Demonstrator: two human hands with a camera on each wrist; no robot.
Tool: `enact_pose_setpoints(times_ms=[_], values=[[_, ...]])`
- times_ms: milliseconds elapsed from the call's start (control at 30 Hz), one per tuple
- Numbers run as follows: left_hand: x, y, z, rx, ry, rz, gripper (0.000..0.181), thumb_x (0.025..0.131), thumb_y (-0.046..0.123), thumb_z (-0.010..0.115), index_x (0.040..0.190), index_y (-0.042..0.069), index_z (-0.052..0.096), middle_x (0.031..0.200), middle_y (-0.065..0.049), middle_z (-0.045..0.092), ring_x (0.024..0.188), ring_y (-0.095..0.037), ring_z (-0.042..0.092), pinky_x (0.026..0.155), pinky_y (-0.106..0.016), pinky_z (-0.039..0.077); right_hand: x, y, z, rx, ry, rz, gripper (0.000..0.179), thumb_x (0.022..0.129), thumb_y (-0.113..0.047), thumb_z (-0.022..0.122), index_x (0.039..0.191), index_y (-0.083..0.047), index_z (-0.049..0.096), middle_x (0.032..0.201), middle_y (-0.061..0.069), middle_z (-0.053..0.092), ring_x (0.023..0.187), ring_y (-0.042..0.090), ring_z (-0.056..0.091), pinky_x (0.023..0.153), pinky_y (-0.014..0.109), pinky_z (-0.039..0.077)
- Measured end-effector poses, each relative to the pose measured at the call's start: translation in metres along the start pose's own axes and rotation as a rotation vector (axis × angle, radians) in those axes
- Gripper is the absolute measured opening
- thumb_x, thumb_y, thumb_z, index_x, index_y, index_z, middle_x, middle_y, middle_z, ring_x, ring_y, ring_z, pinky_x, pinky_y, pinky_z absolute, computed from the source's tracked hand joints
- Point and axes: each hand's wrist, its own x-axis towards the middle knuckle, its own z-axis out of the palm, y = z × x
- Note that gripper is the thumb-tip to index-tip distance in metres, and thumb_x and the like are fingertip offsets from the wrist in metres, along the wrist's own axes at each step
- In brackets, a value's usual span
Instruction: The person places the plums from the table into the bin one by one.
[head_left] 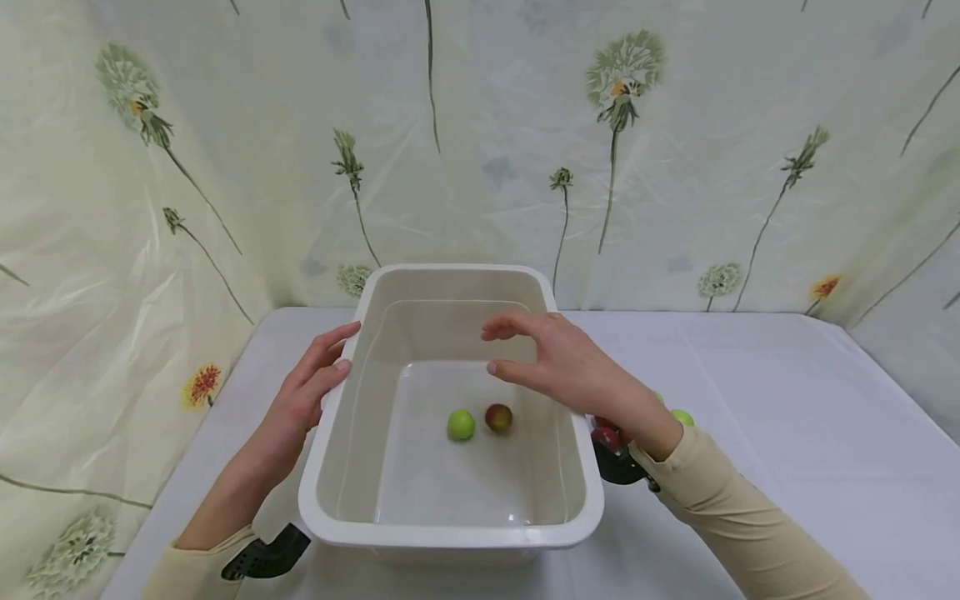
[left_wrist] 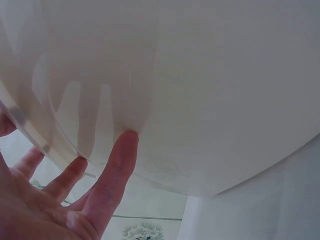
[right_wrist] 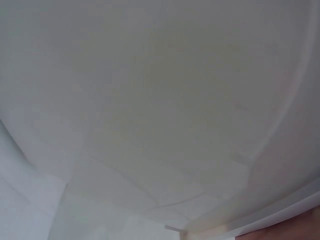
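A deep white plastic tub stands on the table. Inside it, a green apple and a small dark red-yellow apple lie side by side on the floor. My left hand touches the tub's left rim with fairly straight fingers; in the left wrist view its fingertips meet the outer wall. Above the tub's right part hovers my right hand, thumb and fingers spread apart with nothing between them. Only the tub's pale wall and a strip of skin fill most of the right wrist view.
Right of the tub, partly hidden by my right forearm, sit several red fruits and a green one. A white cloth covers the table. Behind hangs a flower-printed curtain. Black wrist cameras are strapped on both wrists.
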Motion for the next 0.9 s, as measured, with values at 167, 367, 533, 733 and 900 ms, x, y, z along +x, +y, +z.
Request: enact_pose_setpoints(times_ms=[167, 367, 533, 733, 900], values=[[0.000, 0.000, -0.001, -0.007, -0.006, 0.004, 0.046, 0.105, 0.037, 0.040, 0.150, 0.029, 0.034, 0.148, -0.004, 0.036, 0.116, -0.027, 0.055, 0.082, -0.045, 0.055, 0.000, 0.002, 0.000, 0.006, 0.006, -0.016, 0.036, 0.092, -0.028, 0.070, 0.125, -0.018, 0.062, 0.118, -0.012, 0.064, 0.117, 0.012, 0.056, 0.097, 0.040, 0.043], [0.001, 0.002, -0.001, -0.013, -0.011, 0.008, 0.046, 0.105, 0.036, 0.040, 0.150, 0.028, 0.034, 0.149, -0.004, 0.036, 0.117, -0.028, 0.055, 0.082, -0.045, 0.055, 0.000, 0.002, 0.000, 0.033, 0.015, -0.015, 0.035, 0.093, -0.028, 0.068, 0.126, -0.019, 0.062, 0.119, -0.013, 0.063, 0.118, 0.010, 0.054, 0.098, 0.041, 0.042], [0.001, 0.004, -0.002, -0.008, -0.004, 0.009, 0.046, 0.105, 0.036, 0.040, 0.150, 0.028, 0.034, 0.149, -0.005, 0.036, 0.116, -0.028, 0.055, 0.082, -0.044, 0.055, -0.003, 0.003, 0.001, 0.088, 0.053, -0.013, 0.031, 0.094, -0.029, 0.067, 0.124, -0.022, 0.064, 0.120, -0.012, 0.063, 0.118, 0.009, 0.053, 0.098, 0.040, 0.042], [0.000, 0.003, 0.000, -0.005, -0.001, 0.000, 0.047, 0.105, 0.038, 0.041, 0.150, 0.029, 0.033, 0.149, -0.004, 0.036, 0.119, -0.032, 0.054, 0.081, -0.045, 0.055, -0.010, 0.007, 0.006, 0.244, 0.222, -0.025, 0.028, 0.095, -0.027, 0.067, 0.122, -0.023, 0.066, 0.121, -0.011, 0.064, 0.118, 0.007, 0.053, 0.100, 0.041, 0.041], [-0.001, 0.004, 0.001, 0.008, 0.007, -0.016, 0.048, 0.104, 0.040, 0.042, 0.150, 0.029, 0.034, 0.149, -0.003, 0.036, 0.120, -0.035, 0.053, 0.082, -0.046, 0.055, -0.016, 0.005, 0.007, 0.280, 0.320, -0.022, 0.029, 0.096, -0.024, 0.067, 0.124, -0.021, 0.066, 0.123, -0.009, 0.064, 0.116, 0.012, 0.052, 0.103, 0.044, 0.037]])
